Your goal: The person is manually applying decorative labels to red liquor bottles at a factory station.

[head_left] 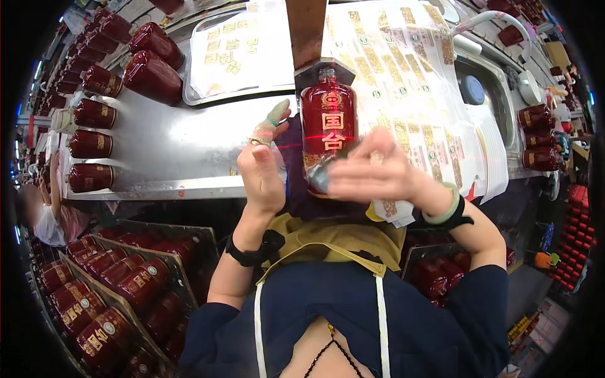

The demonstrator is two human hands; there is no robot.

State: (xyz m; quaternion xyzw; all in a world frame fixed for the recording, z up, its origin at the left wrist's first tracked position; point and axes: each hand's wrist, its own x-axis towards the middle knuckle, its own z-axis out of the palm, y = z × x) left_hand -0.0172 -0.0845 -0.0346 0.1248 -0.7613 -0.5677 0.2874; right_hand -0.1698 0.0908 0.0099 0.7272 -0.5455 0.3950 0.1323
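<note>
A dark red glass bottle (328,107) with gold characters on its front lies on a dark purple cloth (290,148), its neck pointing away from me. My left hand (261,173) is beside the bottle's left side, fingers stretched upward and nothing visible in them. A pale fabric cover wraps one of its fingers. My right hand (381,173) is over the bottle's lower right part, blurred by motion, with fingers reaching out flat to the left. At its fingertips is a blue-grey patch (320,179) that I cannot make out. The lower part of the bottle is partly hidden by this hand.
Sheets of gold labels (403,82) cover the table at right. A metal tray (195,82) with label sheets stands at back left. Red bottles (151,75) line the left side. Crates of bottles (120,277) stand below. A sink (482,69) is at right. A brown post (307,31) rises behind the bottle.
</note>
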